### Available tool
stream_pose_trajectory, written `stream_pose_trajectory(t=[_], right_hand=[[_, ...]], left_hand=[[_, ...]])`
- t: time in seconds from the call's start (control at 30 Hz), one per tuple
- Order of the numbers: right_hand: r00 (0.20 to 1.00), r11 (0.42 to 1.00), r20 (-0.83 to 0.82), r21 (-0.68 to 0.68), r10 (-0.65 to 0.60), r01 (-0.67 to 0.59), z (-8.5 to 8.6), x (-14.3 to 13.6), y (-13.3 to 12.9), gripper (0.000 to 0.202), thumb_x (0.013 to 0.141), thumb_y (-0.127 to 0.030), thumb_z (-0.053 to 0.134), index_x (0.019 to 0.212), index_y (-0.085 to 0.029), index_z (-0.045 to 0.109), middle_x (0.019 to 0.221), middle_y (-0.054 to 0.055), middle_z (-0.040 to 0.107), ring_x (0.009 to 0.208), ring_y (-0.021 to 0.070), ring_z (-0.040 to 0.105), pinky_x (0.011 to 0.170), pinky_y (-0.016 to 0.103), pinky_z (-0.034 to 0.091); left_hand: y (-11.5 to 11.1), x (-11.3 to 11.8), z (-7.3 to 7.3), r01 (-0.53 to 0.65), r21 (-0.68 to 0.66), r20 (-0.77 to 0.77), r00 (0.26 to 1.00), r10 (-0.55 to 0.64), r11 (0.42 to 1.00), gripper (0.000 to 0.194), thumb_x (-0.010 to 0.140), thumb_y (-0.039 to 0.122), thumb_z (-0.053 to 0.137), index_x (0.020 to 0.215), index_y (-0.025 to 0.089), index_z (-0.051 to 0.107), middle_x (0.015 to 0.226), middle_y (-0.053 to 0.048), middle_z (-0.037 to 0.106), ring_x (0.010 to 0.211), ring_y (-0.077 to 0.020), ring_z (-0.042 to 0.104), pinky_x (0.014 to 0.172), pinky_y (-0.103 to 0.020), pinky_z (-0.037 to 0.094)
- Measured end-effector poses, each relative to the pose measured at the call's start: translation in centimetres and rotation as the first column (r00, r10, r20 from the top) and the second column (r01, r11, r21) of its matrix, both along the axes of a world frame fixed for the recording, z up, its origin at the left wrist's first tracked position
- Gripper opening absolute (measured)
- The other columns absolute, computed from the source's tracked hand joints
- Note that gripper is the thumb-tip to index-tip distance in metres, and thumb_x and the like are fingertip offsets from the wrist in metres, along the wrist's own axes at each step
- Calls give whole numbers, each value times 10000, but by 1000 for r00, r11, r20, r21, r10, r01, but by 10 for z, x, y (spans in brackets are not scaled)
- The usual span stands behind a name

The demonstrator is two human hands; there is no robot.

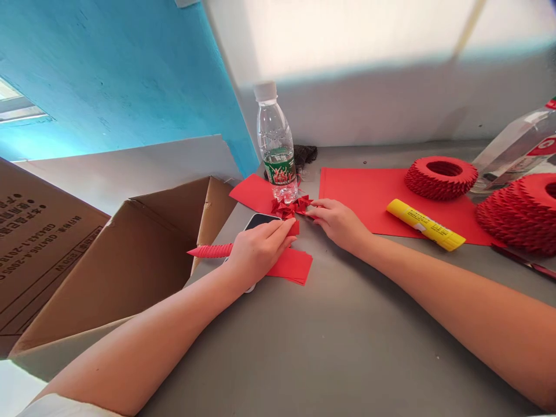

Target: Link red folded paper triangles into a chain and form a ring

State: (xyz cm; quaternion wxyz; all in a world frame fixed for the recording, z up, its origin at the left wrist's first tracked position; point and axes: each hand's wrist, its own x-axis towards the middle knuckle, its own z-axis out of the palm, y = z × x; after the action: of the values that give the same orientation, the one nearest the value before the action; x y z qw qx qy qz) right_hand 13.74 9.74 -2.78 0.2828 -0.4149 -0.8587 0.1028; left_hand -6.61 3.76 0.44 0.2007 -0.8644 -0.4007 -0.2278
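My left hand point(258, 249) is closed around a chain of interlocked folded red paper point(211, 251), whose pointed, ridged end sticks out to the left. A small red paper flap point(294, 228) shows at its fingertips. Beneath this hand lie a stack of red paper slips point(293, 266) and a phone point(262, 220), both partly covered. My right hand point(341, 226) reaches to a small pile of folded red paper pieces point(284, 209), its fingertips closed on a folded paper piece point(301, 203) at the pile's right edge. The exact grip is partly hidden.
Behind the pile stands a water bottle point(277, 142). On the right are a yellow glue stick point(425, 225), red paper sheets point(360, 194), two folded-paper rings point(441, 176), a larger bottle point(516, 145) and scissors point(525, 262). An open cardboard box point(165, 214) stands left of the grey table point(339, 341).
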Motion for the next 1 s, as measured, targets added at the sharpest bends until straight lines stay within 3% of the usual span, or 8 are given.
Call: stream_pose_trajectory(t=[0.1,0.3,0.43,0.57,0.7,1.0], right_hand=[[997,999,-68,-33,-24,22,3,1,-2,264,789,-124,419,865,-193,662,1096,70,569,919,188,566,798,308,439],[984,999,-177,-31,10,-16,10,1,-5,277,716,-41,405,836,-178,614,1128,77,540,916,172,564,776,292,436],[970,988,-241,-138,35,-70,20,-2,-11,204,717,-67,447,830,-174,579,839,38,629,767,157,585,724,303,446],[843,895,-536,-359,34,-264,34,-6,-23,265,744,-169,536,1007,-197,560,855,10,658,853,151,611,791,310,461],[721,753,-691,-454,40,-477,42,-8,-29,199,720,-278,611,887,-179,652,902,25,676,868,172,622,818,317,474],[663,700,-749,-484,-21,-525,45,-9,-33,174,664,-239,672,822,-181,627,784,0,668,779,157,634,765,317,497]], left_hand=[[-1,1,0,26,-4,2,1000,-26,1000,266,876,273,449,1100,157,533,871,-23,655,696,-97,604,543,-188,398],[-2,2,1,52,-19,17,999,-52,998,305,863,265,473,1146,158,513,850,-14,650,664,-86,585,507,-190,368],[-3,2,4,50,-59,47,998,-47,997,318,857,295,487,1148,172,518,837,-13,651,665,-88,587,514,-186,372],[-5,2,5,36,-77,98,995,-28,996,271,843,283,505,1089,178,553,833,-13,657,665,-92,594,538,-181,392],[-5,2,5,48,-62,179,983,-36,997,261,837,247,505,1087,184,543,901,-15,660,727,-97,607,587,-176,420],[-6,1,6,68,-72,267,963,-46,995,244,830,242,510,1062,175,549,933,-27,654,793,-114,613,656,-188,455]])
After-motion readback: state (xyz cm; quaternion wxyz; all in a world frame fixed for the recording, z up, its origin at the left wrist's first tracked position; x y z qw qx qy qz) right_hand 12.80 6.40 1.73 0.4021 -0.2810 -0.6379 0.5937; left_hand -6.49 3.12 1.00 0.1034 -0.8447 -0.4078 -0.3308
